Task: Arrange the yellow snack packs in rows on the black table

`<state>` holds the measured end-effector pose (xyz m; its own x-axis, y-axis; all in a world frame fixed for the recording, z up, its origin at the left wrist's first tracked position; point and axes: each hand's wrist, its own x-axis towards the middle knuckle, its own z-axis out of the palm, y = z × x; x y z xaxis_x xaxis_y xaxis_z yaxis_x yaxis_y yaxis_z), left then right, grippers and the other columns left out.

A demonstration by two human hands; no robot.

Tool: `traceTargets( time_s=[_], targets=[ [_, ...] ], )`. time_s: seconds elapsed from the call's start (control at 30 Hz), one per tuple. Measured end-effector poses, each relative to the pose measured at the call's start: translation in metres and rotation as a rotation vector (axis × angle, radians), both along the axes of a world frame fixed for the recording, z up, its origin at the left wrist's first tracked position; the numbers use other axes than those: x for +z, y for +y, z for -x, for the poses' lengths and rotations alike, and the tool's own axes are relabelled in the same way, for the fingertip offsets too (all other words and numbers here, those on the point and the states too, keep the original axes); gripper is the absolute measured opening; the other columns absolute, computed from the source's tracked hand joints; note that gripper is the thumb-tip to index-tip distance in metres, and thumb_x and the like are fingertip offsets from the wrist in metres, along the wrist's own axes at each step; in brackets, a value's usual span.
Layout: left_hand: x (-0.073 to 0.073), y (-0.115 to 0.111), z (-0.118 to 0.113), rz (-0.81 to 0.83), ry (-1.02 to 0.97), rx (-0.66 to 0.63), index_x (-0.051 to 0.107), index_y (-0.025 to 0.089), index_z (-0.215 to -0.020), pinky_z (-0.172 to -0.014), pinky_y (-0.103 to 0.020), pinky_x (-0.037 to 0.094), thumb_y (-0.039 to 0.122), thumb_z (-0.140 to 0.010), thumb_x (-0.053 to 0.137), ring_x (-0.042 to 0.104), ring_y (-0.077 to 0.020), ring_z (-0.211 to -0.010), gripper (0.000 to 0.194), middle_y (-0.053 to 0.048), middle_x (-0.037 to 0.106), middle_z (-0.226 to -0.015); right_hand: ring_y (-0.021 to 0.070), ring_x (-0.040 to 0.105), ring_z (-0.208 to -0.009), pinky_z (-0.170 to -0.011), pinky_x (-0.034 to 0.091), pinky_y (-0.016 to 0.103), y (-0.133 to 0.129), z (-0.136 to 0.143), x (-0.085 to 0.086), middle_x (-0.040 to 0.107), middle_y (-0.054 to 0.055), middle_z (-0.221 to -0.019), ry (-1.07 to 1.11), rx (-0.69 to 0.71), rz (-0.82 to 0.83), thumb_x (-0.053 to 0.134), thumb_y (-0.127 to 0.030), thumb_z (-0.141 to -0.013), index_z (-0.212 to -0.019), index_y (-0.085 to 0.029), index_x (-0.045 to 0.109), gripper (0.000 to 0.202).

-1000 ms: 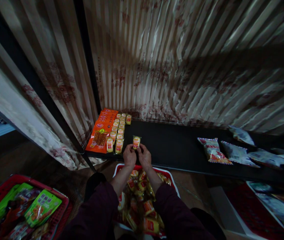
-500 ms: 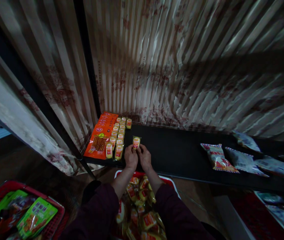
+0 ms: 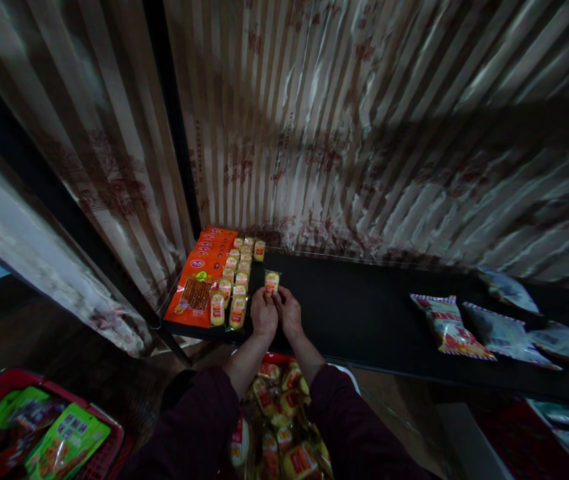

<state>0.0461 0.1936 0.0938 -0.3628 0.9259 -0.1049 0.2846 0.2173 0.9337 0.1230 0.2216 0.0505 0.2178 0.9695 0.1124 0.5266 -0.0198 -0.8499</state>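
Between my fingertips, over the black shelf [image 3: 344,313], is a small wrapped snack cake [image 3: 272,281] in a clear wrapper with a red and yellow label. My left hand [image 3: 264,316] and my right hand [image 3: 289,312] both pinch its near end, close together. Left of my hands, similar wrapped cakes [image 3: 237,311] stand in two rows running back, and one more cake [image 3: 259,251] starts a third row at the rear. Beneath my forearms, a red and white basket [image 3: 347,377] holds many more of the same cakes [image 3: 284,407].
Orange snack packs [image 3: 197,283] overlap at the shelf's left end beside a dark post [image 3: 174,107]. Several puffy bags [image 3: 457,327] lie to the right. A red basket [image 3: 114,437] with green pouches [image 3: 69,440] sits lower left. A striped curtain [image 3: 314,133] hangs behind.
The view has shifted slightly, so the bags on the right appear farther right. Both hands still hold the cake in nearly the same place above the shelf.
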Motion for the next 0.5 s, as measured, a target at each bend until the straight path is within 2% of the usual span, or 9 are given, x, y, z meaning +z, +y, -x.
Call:
traceTargets(
  time_s=[0.17, 0.5],
  targets=[
    [-0.003, 0.011, 0.0, -0.027, 0.003, 0.024, 0.059, 0.014, -0.109, -0.098, -0.03, 0.041, 0.017, -0.085, 0.038, 0.057, -0.0182, -0.11, 0.032, -0.012, 0.063, -0.116, 0.0198, 0.063, -0.086, -0.081, 0.048, 0.033, 0.013, 0.002, -0.006, 0.07, 0.006, -0.094, 0.015, 0.018, -0.041, 0.048, -0.03, -0.079, -0.103, -0.02, 0.063, 0.03],
    [0.0, 0.032, -0.002, -0.022, 0.047, 0.046, 0.059, 0.009, -0.111, -0.103, -0.03, 0.036, 0.017, -0.086, 0.037, 0.055, -0.0196, -0.114, 0.034, -0.015, 0.062, -0.118, 0.0206, 0.064, -0.084, -0.08, 0.049, 0.034, 0.034, 0.008, -0.003, 0.07, 0.008, -0.096, 0.051, 0.024, -0.061, 0.048, -0.036, -0.077, -0.101, -0.017, 0.063, 0.034]
  ],
)
